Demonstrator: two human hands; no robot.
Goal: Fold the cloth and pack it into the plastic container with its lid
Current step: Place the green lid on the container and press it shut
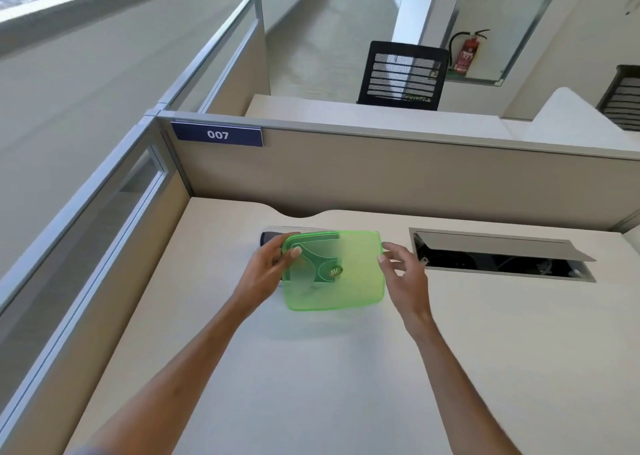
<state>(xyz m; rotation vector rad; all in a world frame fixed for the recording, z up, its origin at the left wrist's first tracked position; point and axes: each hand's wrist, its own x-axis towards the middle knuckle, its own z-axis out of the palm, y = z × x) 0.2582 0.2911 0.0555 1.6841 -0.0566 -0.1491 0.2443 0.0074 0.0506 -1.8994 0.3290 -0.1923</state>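
Office cubicles surround a pale desk (311, 368) where a green lid (334, 271) is held flat, one hand at each short edge, likely to line it up square over the container (273, 238), whose far left corner just peeks out behind. Left hand (266, 274) pinches the lid's left edge; right hand (403, 271) touches the right edge with loose fingers, its hold unclear. Cloth is not visible, perhaps already inside

translucent green lid (341, 274) lies tilted over the container (273, 234), covering most of it.
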